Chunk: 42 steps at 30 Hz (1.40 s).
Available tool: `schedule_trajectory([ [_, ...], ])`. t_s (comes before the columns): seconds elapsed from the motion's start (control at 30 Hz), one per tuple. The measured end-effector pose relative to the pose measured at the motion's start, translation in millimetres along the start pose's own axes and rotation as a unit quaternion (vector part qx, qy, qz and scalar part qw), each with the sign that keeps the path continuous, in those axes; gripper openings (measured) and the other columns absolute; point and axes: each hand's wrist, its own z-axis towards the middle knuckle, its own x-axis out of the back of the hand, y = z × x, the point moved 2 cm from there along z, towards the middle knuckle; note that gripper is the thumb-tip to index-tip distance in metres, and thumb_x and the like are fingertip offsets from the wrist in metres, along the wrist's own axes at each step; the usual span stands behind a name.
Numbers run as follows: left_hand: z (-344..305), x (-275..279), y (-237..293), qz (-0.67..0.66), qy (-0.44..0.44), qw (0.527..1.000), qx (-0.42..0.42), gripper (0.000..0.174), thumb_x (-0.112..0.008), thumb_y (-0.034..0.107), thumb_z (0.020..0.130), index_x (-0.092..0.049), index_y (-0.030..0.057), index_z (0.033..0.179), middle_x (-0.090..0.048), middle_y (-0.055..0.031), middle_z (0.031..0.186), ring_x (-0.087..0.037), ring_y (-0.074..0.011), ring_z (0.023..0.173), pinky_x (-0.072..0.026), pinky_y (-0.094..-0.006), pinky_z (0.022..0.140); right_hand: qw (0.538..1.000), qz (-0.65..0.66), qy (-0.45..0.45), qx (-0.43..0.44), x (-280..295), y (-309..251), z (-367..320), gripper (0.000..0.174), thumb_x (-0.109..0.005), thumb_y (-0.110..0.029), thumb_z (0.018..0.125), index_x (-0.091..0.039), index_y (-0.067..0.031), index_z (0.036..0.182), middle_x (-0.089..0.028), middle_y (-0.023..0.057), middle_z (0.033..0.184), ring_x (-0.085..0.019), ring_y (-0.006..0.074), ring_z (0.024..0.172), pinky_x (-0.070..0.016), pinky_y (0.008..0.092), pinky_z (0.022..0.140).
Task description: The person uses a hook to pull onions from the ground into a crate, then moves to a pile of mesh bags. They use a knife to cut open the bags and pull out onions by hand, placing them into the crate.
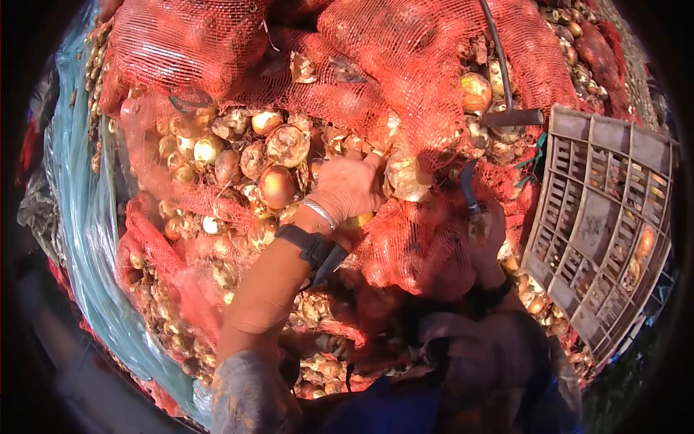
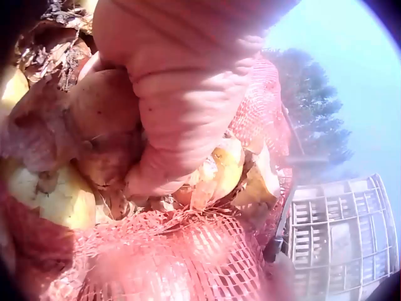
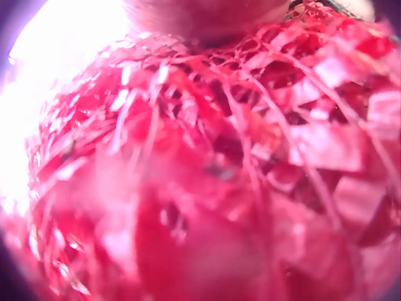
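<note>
In the head view the left hand [image 1: 347, 184] reaches into onions at the mouth of a red mesh bag [image 1: 412, 249]. Its thumb and fingers curl round a brownish onion [image 2: 103, 103] in the left wrist view, with mesh just below. The right hand [image 1: 488, 231], at the bag's right side, grips a small knife whose dark curved blade [image 1: 468, 184] points up. Red mesh [image 3: 250, 188] fills most of the right wrist view, where a blurred bit of the right hand [image 3: 213, 19] shows at the top.
Full red mesh bags [image 1: 188, 50] lie along the top. Loose onions [image 1: 277, 186] spread to the left of the hands. On the right a grey slatted crate [image 1: 596, 217] stands tilted, near a metal rod with a dark handle [image 1: 513, 118]. Bluish plastic sheeting [image 1: 83, 195] runs down the left.
</note>
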Motion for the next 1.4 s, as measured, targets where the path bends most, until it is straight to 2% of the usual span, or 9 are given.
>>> schedule_trajectory([
  [0.27,-102.5,39.0,-32.3,-0.337,0.139,0.920,0.142,0.059,-0.079,0.024,0.067,-0.057,0.0019,0.118,-0.066,-0.0144,0.102,-0.066,-0.0223,0.094,-0.0530,-0.0342,0.086,0.998,0.059,0.014,-0.026,-0.6,-8.9,4.2,0.034,-0.067,-0.015,0.085,-0.062,0.0000,0.115,-0.058,0.0185,0.119,-0.060,0.0347,0.107,-0.0487,0.0398,0.092],
  [0.43,-112.2,178.6,71.9,-0.606,0.373,0.682,-0.170,0.052,-0.079,0.018,0.076,-0.054,-0.0020,0.118,-0.066,-0.0113,0.101,-0.067,-0.0173,0.088,-0.0560,-0.0306,0.081,0.999,0.029,0.024,-0.016,-0.8,-8.3,1.1,0.036,-0.066,-0.017,0.086,-0.061,-0.0007,0.118,-0.058,0.0201,0.116,-0.060,0.0364,0.107,-0.0492,0.0392,0.092],
  [0.5,-116.5,218.8,160.6,-0.588,0.377,0.677,-0.232,0.044,-0.066,0.020,0.087,-0.052,-0.0031,0.121,-0.067,-0.0147,0.103,-0.069,-0.0207,0.086,-0.0564,-0.0310,0.079,0.999,0.027,-0.006,-0.030,1.5,-8.8,2.9,0.038,-0.065,-0.018,0.087,-0.059,-0.0013,0.121,-0.059,0.0190,0.118,-0.061,0.0316,0.106,-0.0495,0.0392,0.091],
  [0.57,-108.4,235.0,247.4,-0.535,0.275,0.681,-0.417,0.066,-0.074,0.011,0.075,-0.043,-0.0084,0.130,-0.041,-0.0368,0.132,-0.048,-0.0453,0.122,-0.0401,-0.0486,0.104,0.997,0.044,-0.028,-0.049,-0.6,-8.9,8.4,0.038,-0.066,-0.015,0.087,-0.058,-0.0013,0.122,-0.060,0.0168,0.116,-0.062,0.0288,0.105,-0.0498,0.0377,0.090],
  [0.63,-90.3,197.7,322.6,-0.460,0.384,0.687,-0.411,0.066,-0.070,0.011,0.077,-0.040,-0.0100,0.132,-0.039,-0.0406,0.126,-0.049,-0.0519,0.110,-0.0419,-0.0481,0.098,0.993,0.068,-0.052,-0.086,-3.9,-10.1,9.4,0.038,-0.066,-0.013,0.087,-0.058,-0.0014,0.123,-0.062,0.0147,0.114,-0.063,0.0260,0.104,-0.0501,0.0362,0.090],
  [0.7,-79.4,173.1,293.0,-0.441,0.456,0.665,-0.395,0.061,-0.067,0.013,0.080,-0.041,-0.0082,0.131,-0.043,-0.0362,0.122,-0.049,-0.0497,0.108,-0.0419,-0.0493,0.095,0.988,0.091,-0.061,-0.113,1.5,-3.4,9.0,0.039,-0.066,-0.011,0.087,-0.057,-0.0014,0.123,-0.063,0.0126,0.113,-0.063,0.0232,0.103,-0.0504,0.0346,0.089],
  [0.97,-39.6,-42.1,27.5,-0.103,0.260,0.955,0.104,0.043,-0.058,0.039,0.092,-0.065,0.0006,0.110,-0.063,-0.0210,0.104,-0.058,-0.0394,0.100,-0.0454,-0.0488,0.089,0.949,0.202,-0.086,-0.228,18.6,-6.9,-0.3,0.041,-0.071,-0.001,0.080,-0.058,-0.0004,0.119,-0.066,0.0101,0.114,-0.064,0.0202,0.104,-0.0504,0.0339,0.091],
  [1.13,-77.6,-72.6,38.6,-0.117,0.230,0.966,-0.010,0.046,-0.051,0.047,0.095,-0.069,0.0061,0.105,-0.066,-0.0143,0.109,-0.053,-0.0365,0.113,-0.0345,-0.0518,0.099,0.986,0.002,-0.006,0.166,40.0,-75.5,45.3,0.035,-0.072,-0.010,0.080,-0.061,-0.0028,0.112,-0.061,0.0147,0.120,-0.057,0.0347,0.116,-0.0459,0.0440,0.097],
  [1.4,-152.8,-60.5,43.8,-0.081,0.165,0.982,-0.047,0.052,-0.068,0.042,0.083,-0.062,0.0004,0.113,-0.065,-0.0132,0.097,-0.055,-0.0313,0.107,-0.0367,-0.0469,0.096,0.924,0.026,-0.272,0.266,-51.4,-114.5,82.1,0.026,-0.064,-0.021,0.077,-0.061,-0.0050,0.097,-0.061,0.0134,0.102,-0.059,0.0329,0.102,-0.0432,0.0488,0.089],
])
